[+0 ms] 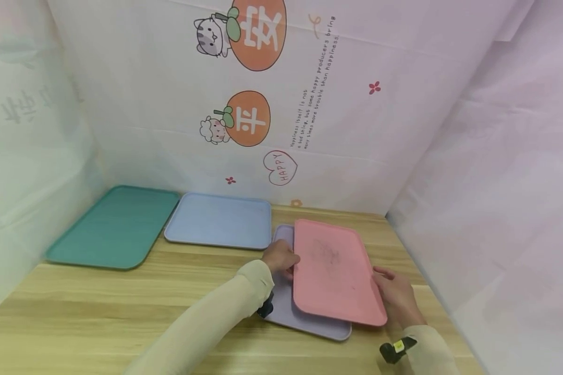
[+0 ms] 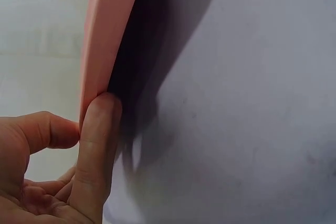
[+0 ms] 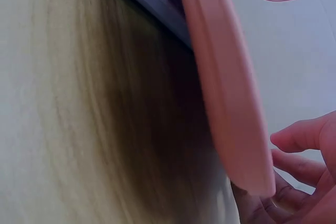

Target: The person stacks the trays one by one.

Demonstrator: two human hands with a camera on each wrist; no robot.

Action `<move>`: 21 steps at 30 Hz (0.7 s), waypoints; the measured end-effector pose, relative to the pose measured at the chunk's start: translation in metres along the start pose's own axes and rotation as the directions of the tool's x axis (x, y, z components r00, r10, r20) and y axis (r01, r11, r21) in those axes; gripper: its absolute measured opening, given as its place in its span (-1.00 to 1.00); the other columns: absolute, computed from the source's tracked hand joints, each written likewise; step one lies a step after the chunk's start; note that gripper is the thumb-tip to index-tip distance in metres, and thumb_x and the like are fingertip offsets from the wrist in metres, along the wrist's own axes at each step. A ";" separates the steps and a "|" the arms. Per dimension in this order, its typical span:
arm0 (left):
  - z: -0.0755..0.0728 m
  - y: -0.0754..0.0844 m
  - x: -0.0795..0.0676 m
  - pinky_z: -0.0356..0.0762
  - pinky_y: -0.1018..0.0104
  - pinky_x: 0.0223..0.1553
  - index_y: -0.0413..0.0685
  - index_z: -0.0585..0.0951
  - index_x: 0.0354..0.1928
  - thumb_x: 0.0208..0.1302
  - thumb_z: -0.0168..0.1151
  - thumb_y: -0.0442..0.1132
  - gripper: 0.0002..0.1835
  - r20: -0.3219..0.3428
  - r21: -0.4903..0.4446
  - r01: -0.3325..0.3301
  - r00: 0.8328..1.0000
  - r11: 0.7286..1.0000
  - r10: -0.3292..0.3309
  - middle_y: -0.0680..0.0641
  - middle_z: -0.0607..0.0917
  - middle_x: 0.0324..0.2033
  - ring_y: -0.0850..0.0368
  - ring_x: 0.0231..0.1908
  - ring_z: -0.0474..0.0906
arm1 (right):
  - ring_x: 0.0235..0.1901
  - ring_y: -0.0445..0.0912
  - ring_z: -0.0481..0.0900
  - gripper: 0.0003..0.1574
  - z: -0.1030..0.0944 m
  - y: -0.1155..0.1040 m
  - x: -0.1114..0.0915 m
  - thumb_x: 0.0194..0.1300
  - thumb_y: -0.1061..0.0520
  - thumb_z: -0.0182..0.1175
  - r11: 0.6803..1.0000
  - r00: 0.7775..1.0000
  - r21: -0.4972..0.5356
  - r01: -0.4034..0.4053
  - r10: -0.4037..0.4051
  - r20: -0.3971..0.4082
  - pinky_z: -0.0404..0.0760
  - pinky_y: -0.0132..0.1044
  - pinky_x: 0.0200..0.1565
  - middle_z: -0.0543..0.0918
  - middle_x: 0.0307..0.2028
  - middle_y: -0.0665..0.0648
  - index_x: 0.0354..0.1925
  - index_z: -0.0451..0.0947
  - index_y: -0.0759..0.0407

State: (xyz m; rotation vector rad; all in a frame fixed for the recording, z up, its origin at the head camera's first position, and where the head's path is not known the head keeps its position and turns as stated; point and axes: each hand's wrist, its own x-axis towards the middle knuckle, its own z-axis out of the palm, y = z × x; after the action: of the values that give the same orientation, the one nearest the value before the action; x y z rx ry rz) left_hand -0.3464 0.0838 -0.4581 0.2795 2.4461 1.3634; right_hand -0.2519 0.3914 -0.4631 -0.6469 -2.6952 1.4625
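Head view: at the lower right of the frame you hold a pink tray (image 1: 328, 271), smooth, round-cornered and scuffed at its middle, over a matte lavender tray (image 1: 309, 324). Your left hand (image 1: 280, 258) pinches its left edge, one finger underneath; your right hand (image 1: 396, 291) grips its right edge, thumb on top. Striped wood grain runs across the table (image 1: 98, 312). Centre-left sits a pale blue rectangular tray (image 1: 220, 221); farther left, a larger green tray (image 1: 117, 226).
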 end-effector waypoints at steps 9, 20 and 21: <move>-0.004 0.000 -0.002 0.75 0.36 -0.51 -0.24 0.75 -0.49 0.46 0.27 -0.32 -0.70 0.009 0.056 0.026 1.000 0.998 -0.026 -0.07 0.78 -0.61 0.19 -0.70 0.68 | 0.02 -0.01 0.74 -0.31 0.005 0.001 0.003 0.63 0.05 0.13 1.000 1.000 0.009 0.022 -0.022 -0.006 0.73 -0.40 -0.12 0.50 0.44 0.55 0.55 0.40 0.34; -0.008 -0.005 -0.006 0.79 0.30 -0.48 -0.24 0.71 -0.44 0.46 0.30 -0.32 -0.74 0.006 0.035 0.020 1.000 0.999 -0.020 -0.10 0.78 -0.57 0.14 -0.65 0.71 | 0.08 0.09 0.71 -0.33 0.010 0.001 0.002 0.56 0.14 0.12 0.999 1.000 -0.024 0.026 -0.027 -0.012 0.71 -0.39 -0.10 0.58 0.36 0.52 0.52 0.43 0.34; -0.009 -0.006 -0.006 0.78 0.30 -0.49 -0.23 0.70 -0.45 0.46 0.30 -0.32 -0.74 0.004 0.034 0.019 1.000 0.999 -0.020 -0.10 0.78 -0.57 0.14 -0.65 0.72 | 0.07 0.08 0.70 -0.34 0.011 0.001 0.001 0.56 0.15 0.12 0.999 0.999 -0.024 0.032 -0.032 -0.012 0.70 -0.39 -0.10 0.59 0.34 0.53 0.52 0.43 0.36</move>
State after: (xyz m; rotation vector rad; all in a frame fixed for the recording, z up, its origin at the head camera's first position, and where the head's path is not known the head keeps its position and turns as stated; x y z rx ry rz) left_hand -0.3446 0.0723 -0.4576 0.2660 2.4635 1.3127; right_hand -0.2544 0.3836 -0.4700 -0.6085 -2.7047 1.4171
